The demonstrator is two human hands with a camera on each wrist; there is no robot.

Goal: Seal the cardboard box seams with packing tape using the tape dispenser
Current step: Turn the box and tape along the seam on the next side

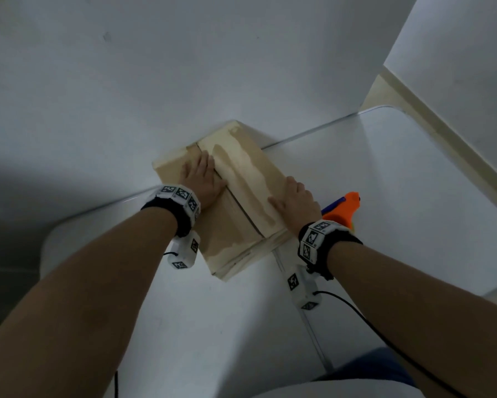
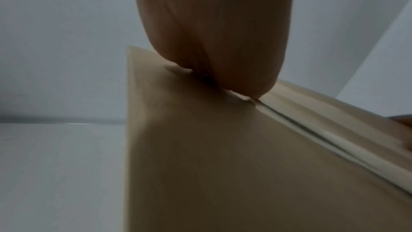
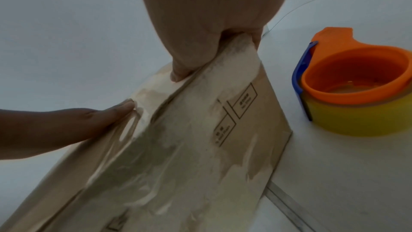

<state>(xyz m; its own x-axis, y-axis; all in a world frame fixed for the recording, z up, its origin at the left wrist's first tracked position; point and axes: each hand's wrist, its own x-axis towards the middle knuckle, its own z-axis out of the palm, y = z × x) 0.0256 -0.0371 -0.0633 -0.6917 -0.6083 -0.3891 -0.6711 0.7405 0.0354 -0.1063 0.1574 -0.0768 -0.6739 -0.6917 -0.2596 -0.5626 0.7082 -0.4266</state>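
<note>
A tan cardboard box (image 1: pixel 241 173) lies on the white table (image 1: pixel 399 173), with glossy tape over its flaps and a dark centre seam (image 2: pixel 334 138). My left hand (image 1: pixel 202 179) lies flat on the left flap beside the seam, fingers straight; the left wrist view shows the left hand (image 2: pixel 214 33) pressing the cardboard (image 2: pixel 223 165). My right hand (image 1: pixel 297 199) clasps the box's right edge. In the right wrist view the right hand (image 3: pixel 211 15) has its thumb on top of the box (image 3: pixel 189 147) and its fingers down the side. The orange and blue tape dispenser (image 1: pixel 342 209) stands on the table just right of that hand, held by no one.
The box's far end touches a white wall (image 1: pixel 184 67). The dispenser (image 3: pixel 356 85) holds a yellowish tape roll. A metal strip (image 1: pixel 307 320) runs across the table toward me, and a black cable (image 1: pixel 370 320) trails from my right wrist.
</note>
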